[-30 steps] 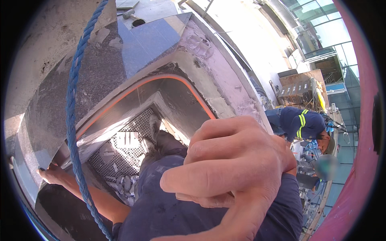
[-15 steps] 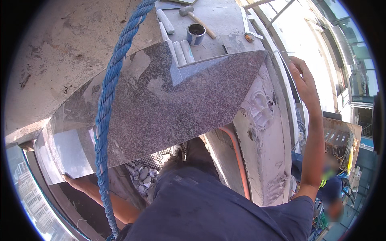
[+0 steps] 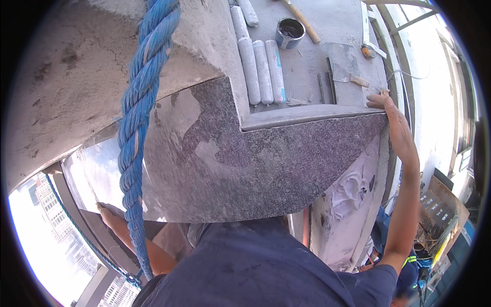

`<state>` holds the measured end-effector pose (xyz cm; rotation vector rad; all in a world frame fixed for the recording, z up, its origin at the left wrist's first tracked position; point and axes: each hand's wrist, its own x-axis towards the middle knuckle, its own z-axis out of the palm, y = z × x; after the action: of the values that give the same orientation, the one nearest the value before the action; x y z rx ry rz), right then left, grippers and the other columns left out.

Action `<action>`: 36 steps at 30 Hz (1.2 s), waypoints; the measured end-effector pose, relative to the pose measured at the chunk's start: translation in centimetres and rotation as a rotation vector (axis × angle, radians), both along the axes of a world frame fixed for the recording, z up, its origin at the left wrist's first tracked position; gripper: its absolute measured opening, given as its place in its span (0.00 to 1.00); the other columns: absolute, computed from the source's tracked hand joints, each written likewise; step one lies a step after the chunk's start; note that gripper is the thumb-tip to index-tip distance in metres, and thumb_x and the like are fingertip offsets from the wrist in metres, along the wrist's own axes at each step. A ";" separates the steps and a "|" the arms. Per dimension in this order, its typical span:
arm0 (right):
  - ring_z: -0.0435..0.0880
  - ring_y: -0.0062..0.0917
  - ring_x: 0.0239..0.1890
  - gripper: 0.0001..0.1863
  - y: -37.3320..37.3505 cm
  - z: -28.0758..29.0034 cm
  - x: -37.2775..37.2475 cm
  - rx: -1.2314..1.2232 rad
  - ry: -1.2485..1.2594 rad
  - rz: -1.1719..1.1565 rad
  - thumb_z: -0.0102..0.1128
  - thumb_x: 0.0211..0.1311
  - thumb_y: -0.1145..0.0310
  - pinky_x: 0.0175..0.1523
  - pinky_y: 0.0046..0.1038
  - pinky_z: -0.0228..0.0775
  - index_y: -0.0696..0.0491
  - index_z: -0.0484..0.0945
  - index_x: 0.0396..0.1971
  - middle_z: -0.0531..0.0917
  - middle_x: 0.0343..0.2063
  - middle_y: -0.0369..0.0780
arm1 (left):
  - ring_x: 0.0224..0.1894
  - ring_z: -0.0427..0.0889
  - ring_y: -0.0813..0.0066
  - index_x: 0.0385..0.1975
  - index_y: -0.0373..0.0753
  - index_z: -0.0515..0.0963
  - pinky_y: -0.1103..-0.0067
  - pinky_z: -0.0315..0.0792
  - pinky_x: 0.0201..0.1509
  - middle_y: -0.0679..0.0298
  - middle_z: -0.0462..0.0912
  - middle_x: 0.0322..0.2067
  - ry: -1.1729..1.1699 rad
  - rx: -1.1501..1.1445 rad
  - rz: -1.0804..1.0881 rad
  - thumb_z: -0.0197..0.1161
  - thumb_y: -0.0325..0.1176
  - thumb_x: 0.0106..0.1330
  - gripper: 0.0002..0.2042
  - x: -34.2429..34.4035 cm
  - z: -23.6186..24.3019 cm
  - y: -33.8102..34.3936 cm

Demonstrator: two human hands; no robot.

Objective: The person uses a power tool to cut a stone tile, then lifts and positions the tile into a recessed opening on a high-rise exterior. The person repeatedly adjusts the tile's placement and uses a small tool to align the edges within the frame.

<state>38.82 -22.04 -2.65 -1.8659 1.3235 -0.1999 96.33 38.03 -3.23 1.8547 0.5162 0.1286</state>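
A large speckled grey granite slab (image 3: 266, 169) with a notch cut in its top edge lies across the front of me, against a concrete corner. My left hand (image 3: 111, 215) is closed on the lower edge at the slab's shiny left end, its fingers partly hidden. At the opposite end, my right hand (image 3: 396, 123) has its fingers bent over the slab's upper right corner. Pale adhesive (image 3: 353, 197) is smeared in a thick lump on the concrete ledge below that corner. A thick blue rope (image 3: 148, 77) hangs in front of the slab's left part.
Beyond the slab, the surface holds several sealant tubes (image 3: 261, 71), a tin of dark paste (image 3: 290, 34), a wooden tool handle (image 3: 303, 20), a tape measure (image 3: 368, 51) and a metal square (image 3: 365, 25). Another person (image 3: 406, 279) is low at the right. Buildings (image 3: 56, 210) show far below left.
My right hand has come onto the slab's right corner from just beside it. The slab's upper edge now shows, and my view has shifted closer. The left hand keeps its hold.
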 end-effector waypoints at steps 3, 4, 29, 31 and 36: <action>0.82 0.39 0.66 0.41 0.5 0.6 1.2 -0.024 0.031 0.018 0.32 0.89 0.36 0.78 0.39 0.62 0.57 0.83 0.65 0.88 0.56 0.52 | 0.48 0.78 0.61 0.64 0.30 0.79 0.69 0.77 0.56 0.57 0.77 0.49 0.007 0.022 0.030 0.55 0.48 0.79 0.27 1.7 -1.0 2.5; 0.83 0.39 0.65 0.41 0.4 0.6 1.2 -0.034 0.044 0.028 0.32 0.89 0.37 0.78 0.39 0.62 0.57 0.83 0.65 0.88 0.55 0.52 | 0.49 0.79 0.61 0.64 0.30 0.79 0.69 0.77 0.57 0.57 0.77 0.50 0.010 0.033 0.035 0.55 0.48 0.79 0.27 2.0 -1.1 3.0; 0.85 0.44 0.60 0.36 -1.5 0.0 -0.5 -0.152 0.207 0.135 0.39 0.91 0.45 0.72 0.37 0.67 0.67 0.84 0.55 0.88 0.52 0.53 | 0.46 0.86 0.71 0.56 0.30 0.87 0.71 0.79 0.53 0.59 0.89 0.48 -0.033 0.018 0.329 0.68 0.58 0.76 0.30 6.0 -4.0 1.2; 0.85 0.44 0.60 0.38 -1.5 -0.1 -0.4 -0.136 0.184 0.115 0.38 0.91 0.45 0.72 0.37 0.67 0.69 0.83 0.56 0.88 0.52 0.54 | 0.50 0.86 0.64 0.60 0.26 0.84 0.68 0.78 0.58 0.55 0.89 0.52 0.022 0.094 0.298 0.65 0.58 0.78 0.33 5.1 -3.3 -0.3; 0.85 0.43 0.59 0.37 -2.1 0.1 -0.4 -0.086 0.203 0.140 0.38 0.91 0.46 0.71 0.37 0.68 0.70 0.83 0.57 0.88 0.51 0.55 | 0.59 0.83 0.62 0.70 0.31 0.78 0.66 0.76 0.65 0.54 0.85 0.60 0.010 -0.099 0.173 0.61 0.61 0.81 0.36 2.2 -4.6 0.1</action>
<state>38.37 -24.13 -2.52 -2.0877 1.3292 0.0067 98.49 38.10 -7.83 1.7133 0.6789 0.2059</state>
